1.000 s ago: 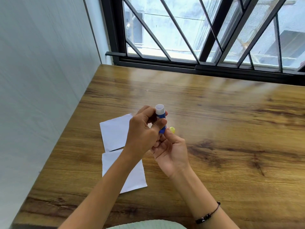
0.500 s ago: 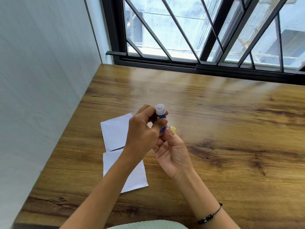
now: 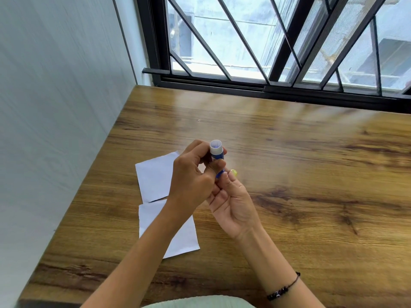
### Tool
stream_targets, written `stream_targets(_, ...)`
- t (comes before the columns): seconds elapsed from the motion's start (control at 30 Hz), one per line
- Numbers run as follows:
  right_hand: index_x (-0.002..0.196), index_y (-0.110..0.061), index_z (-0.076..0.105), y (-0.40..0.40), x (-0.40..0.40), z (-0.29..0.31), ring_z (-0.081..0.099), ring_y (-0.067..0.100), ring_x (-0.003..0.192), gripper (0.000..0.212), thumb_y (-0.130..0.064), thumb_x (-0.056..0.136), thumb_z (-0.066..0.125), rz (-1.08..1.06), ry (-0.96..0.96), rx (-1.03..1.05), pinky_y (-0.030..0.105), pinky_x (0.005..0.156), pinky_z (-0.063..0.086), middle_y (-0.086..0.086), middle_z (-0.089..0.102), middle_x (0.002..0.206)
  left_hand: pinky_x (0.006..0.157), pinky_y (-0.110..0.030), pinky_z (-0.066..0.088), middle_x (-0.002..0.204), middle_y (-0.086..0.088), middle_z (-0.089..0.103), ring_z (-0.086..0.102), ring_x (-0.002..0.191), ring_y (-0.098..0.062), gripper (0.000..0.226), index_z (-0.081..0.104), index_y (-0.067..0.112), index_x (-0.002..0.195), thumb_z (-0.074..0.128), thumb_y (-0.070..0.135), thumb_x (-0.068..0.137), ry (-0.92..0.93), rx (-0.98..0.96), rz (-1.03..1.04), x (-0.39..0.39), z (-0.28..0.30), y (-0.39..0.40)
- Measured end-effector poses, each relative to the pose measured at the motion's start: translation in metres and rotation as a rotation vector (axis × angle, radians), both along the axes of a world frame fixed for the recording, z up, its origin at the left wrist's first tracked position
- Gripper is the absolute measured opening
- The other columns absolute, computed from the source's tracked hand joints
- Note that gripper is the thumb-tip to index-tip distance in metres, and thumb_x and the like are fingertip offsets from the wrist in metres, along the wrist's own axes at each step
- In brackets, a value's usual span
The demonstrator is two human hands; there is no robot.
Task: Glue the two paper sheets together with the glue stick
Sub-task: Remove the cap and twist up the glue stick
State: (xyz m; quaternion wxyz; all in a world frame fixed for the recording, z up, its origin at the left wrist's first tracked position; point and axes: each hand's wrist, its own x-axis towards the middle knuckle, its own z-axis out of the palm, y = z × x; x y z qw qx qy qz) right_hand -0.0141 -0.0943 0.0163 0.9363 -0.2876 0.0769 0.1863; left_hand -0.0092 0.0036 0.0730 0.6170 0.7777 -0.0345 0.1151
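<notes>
Head view: our left hand (image 3: pixel 191 185) has its fingers curled round the blue barrel of the upright glue stick (image 3: pixel 216 152), open white end up, while our right hand (image 3: pixel 233 201) pinches the lower end, where a yellow piece (image 3: pixel 233 172) shows at the fingertips. Both hands hold it above the wooden table (image 3: pixel 289 174). Beneath our left forearm, two white paper sheets (image 3: pixel 155 176) lie flat near the table's left edge, corners touching.

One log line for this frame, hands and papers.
left hand grips blue glue stick | right hand pinches its base | two white paper sheets unglued on wooden table
</notes>
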Motion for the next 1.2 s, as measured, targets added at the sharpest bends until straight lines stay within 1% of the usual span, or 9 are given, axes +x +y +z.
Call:
stream_targets(0.1, 0.084, -0.011, 0.072, 0.001, 0.0, 0.0, 0.061, 0.009, 0.057, 0.022, -0.025, 0.079, 0.056, -0.017, 0.033, 0.017, 0.021, 0.059, 0.054, 0.002, 0.066, 0.065, 0.076, -0.033, 0.053, 0.088, -0.002, 0.061, 0.061, 0.081, -0.02, 0.017, 0.066, 0.014, 0.088, 0.064, 0.001, 0.077, -0.012, 0.017, -0.002, 0.0, -0.001, -0.001)
stream_targets(0.23, 0.068, -0.012, 0.071, 0.004, 0.0, 0.001, 0.058, 0.01, 0.047, 0.036, -0.038, 0.082, 0.049, -0.012, 0.054, 0.0, 0.023, 0.05, 0.053, 0.001, 0.062, 0.053, 0.075, -0.031, 0.051, 0.087, -0.003, 0.061, 0.059, 0.079, -0.016, 0.016, 0.066, 0.01, 0.089, 0.062, 0.002, 0.075, -0.047, 0.055, -0.004, -0.002, 0.0, -0.003)
stream_targets(0.33, 0.09, -0.013, 0.071, 0.003, 0.0, 0.001, 0.063, 0.017, 0.072, 0.035, -0.04, 0.083, 0.05, 0.017, 0.008, -0.055, 0.032, 0.068, 0.057, 0.008, 0.068, 0.081, 0.078, -0.038, 0.053, 0.088, -0.005, 0.061, 0.06, 0.082, -0.021, 0.017, 0.066, 0.01, 0.089, 0.063, 0.001, 0.076, -0.037, 0.04, 0.002, -0.001, 0.0, -0.001)
stream_targets(0.43, 0.112, -0.013, 0.06, -0.002, 0.0, 0.002, 0.057, 0.022, 0.087, 0.033, -0.027, 0.083, 0.058, 0.049, -0.058, -0.045, 0.033, 0.074, 0.056, 0.011, 0.064, 0.102, 0.078, -0.042, 0.054, 0.091, -0.007, 0.062, 0.062, 0.085, -0.024, 0.018, 0.065, 0.012, 0.09, 0.062, 0.0, 0.078, -0.027, 0.028, 0.0, -0.001, 0.0, 0.001)
stream_targets(0.53, 0.105, -0.011, 0.063, -0.004, 0.002, 0.001, 0.061, 0.017, 0.078, 0.025, -0.016, 0.08, 0.059, 0.03, -0.058, -0.031, 0.028, 0.071, 0.056, 0.007, 0.067, 0.09, 0.079, -0.04, 0.054, 0.09, -0.005, 0.061, 0.062, 0.083, -0.021, 0.017, 0.066, 0.012, 0.09, 0.063, 0.0, 0.078, -0.033, 0.033, 0.004, -0.001, 0.001, 0.0)
stream_targets(0.7, 0.082, -0.016, 0.074, 0.001, 0.001, 0.0, 0.064, 0.01, 0.067, 0.028, -0.031, 0.083, 0.05, -0.012, -0.052, -0.075, 0.024, 0.066, 0.057, 0.0, 0.068, 0.071, 0.079, -0.042, 0.053, 0.089, -0.004, 0.061, 0.061, 0.082, -0.023, 0.018, 0.066, 0.013, 0.089, 0.063, 0.0, 0.077, -0.029, 0.023, 0.011, -0.001, 0.001, -0.001)
stream_targets(0.87, 0.091, -0.013, 0.071, 0.003, 0.001, 0.001, 0.06, 0.017, 0.074, 0.036, -0.04, 0.082, 0.048, 0.018, -0.023, -0.108, 0.028, 0.069, 0.054, 0.009, 0.061, 0.085, 0.079, -0.043, 0.053, 0.087, -0.001, 0.06, 0.061, 0.081, -0.023, 0.017, 0.066, 0.013, 0.088, 0.062, 0.003, 0.075, -0.039, 0.012, 0.008, -0.002, 0.0, -0.001)
stream_targets(1.03, 0.115, -0.008, 0.053, -0.007, 0.0, 0.002, 0.06, 0.013, 0.067, 0.037, -0.014, 0.078, 0.058, 0.032, -0.095, -0.062, 0.025, 0.065, 0.056, 0.006, 0.066, 0.088, 0.078, -0.049, 0.052, 0.089, -0.006, 0.06, 0.06, 0.083, -0.027, 0.019, 0.065, 0.014, 0.088, 0.061, 0.0, 0.077, -0.034, -0.004, -0.006, -0.001, 0.001, 0.001)
stream_targets(1.2, 0.098, -0.007, 0.065, -0.005, 0.001, 0.001, 0.062, 0.011, 0.059, 0.022, -0.015, 0.08, 0.056, 0.011, -0.055, -0.037, 0.022, 0.06, 0.056, 0.005, 0.067, 0.072, 0.078, -0.045, 0.052, 0.088, -0.004, 0.06, 0.06, 0.081, -0.025, 0.018, 0.065, 0.01, 0.09, 0.062, -0.001, 0.076, -0.046, 0.032, -0.011, -0.002, 0.001, -0.001)
